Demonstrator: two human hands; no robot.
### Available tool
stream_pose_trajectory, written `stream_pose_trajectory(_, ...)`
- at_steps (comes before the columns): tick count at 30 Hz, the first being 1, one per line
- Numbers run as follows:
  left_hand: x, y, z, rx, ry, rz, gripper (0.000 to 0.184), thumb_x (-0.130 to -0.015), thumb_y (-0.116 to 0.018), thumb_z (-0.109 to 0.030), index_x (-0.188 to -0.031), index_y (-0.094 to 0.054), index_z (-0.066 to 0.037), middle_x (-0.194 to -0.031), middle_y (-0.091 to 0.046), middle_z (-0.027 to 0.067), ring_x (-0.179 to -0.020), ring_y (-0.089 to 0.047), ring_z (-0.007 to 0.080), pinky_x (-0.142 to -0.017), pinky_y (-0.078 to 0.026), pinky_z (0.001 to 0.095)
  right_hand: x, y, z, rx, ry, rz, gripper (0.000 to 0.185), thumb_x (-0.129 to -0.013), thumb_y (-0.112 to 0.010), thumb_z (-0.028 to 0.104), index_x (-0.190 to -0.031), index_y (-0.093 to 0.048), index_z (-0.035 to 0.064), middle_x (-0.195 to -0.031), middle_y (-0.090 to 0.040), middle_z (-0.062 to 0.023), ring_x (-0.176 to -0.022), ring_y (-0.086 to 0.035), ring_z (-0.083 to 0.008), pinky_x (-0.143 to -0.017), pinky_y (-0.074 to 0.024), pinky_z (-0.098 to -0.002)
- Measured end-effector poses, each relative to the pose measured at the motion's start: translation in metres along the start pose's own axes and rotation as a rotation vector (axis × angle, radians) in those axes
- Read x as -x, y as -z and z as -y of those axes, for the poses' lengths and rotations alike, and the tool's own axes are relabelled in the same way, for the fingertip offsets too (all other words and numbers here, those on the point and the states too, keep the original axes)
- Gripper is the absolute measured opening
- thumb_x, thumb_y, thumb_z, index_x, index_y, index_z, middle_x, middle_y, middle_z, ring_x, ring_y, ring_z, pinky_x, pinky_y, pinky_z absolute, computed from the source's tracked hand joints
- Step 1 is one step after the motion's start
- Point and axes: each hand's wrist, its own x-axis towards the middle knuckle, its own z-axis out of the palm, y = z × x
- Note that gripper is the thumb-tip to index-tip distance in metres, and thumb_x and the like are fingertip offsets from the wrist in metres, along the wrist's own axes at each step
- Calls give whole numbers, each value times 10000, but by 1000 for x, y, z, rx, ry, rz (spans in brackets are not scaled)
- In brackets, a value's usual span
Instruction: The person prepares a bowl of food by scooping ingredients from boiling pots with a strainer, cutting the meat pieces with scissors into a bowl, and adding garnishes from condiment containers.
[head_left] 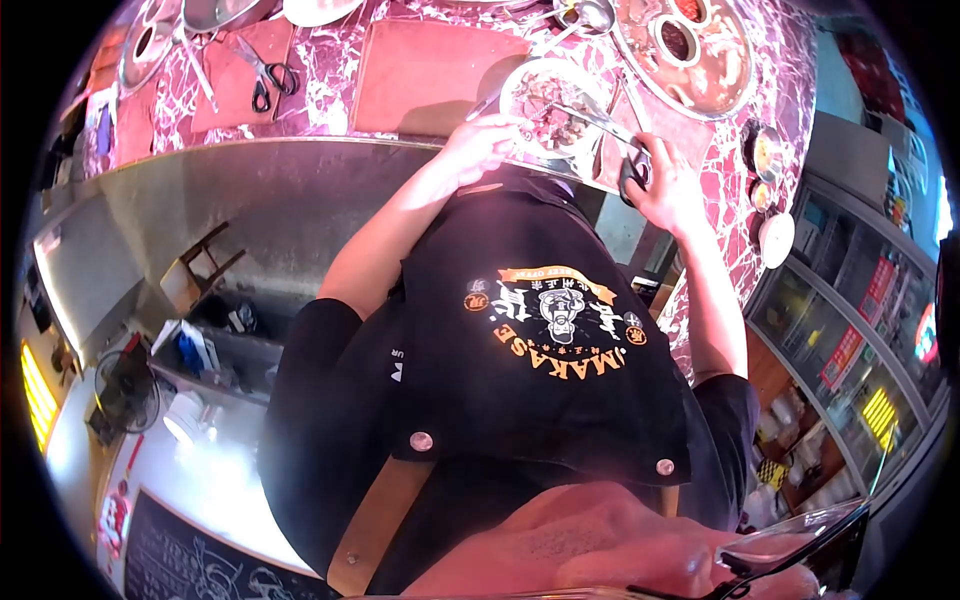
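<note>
A white bowl (512, 88) with chopped meat pieces (548, 118) stands near the counter's front edge. My right hand (668, 188) is closed around the black handles of a pair of scissors (606, 124), whose metal blades reach into the bowl over the meat. On the bowl's left side, my left hand (482, 148) has its fingers bent at the rim, seemingly gripping it; its thumb side is partly washed out by bright light. Beneath the bowl and beside it lie reddish-brown mats (420, 75).
Another pair of black-handled scissors (264, 80) lies on a mat at the left. A large round pan of food (735, 75) holding small cups stands at the back right. Small bowls (764, 150) line the marbled counter's (335, 75) right side. Glass-fronted cabinets (850, 300) stand further right.
</note>
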Motion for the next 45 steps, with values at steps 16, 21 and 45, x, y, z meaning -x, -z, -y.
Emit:
stream_pose_trajectory(16, -17, 20, -62, -963, -203, 160, 210, -1019, -494, -192, -1088, -660, -85, -641, -492, -54, -490, -403, 65, -438, -333, 232, 39, -42, 26, 183, 26, -215, 586, -729, -672, 64, -1299, -545, 113, -1069, -600, -126, -1027, -603, -329, -882, -494, -414)
stream_pose_trajectory(21, -10, 20, -110, -1752, -257, 226, 267, -999, -507, -240, -1006, -697, -53, -762, -644, 36, -598, -543, 130, -542, -432, 299, 2, -61, 5, 158, -43, -140, 578, -737, -668, 79, -1299, -537, 105, -1115, -599, -130, -1049, -597, -329, -905, -492, -423)
stream_pose_trajectory(45, -183, -168, 107, -704, -433, 6, 197, -932, -586, -211, -967, -659, -31, -737, -597, 39, -613, -547, 130, -551, -444, 298, 35, -213, -247, -1013, -406, -573, 469, -919, -577, -15, -1367, -440, 6, -1175, -609, -129, -1057, -587, -177, -924, -475, -309)
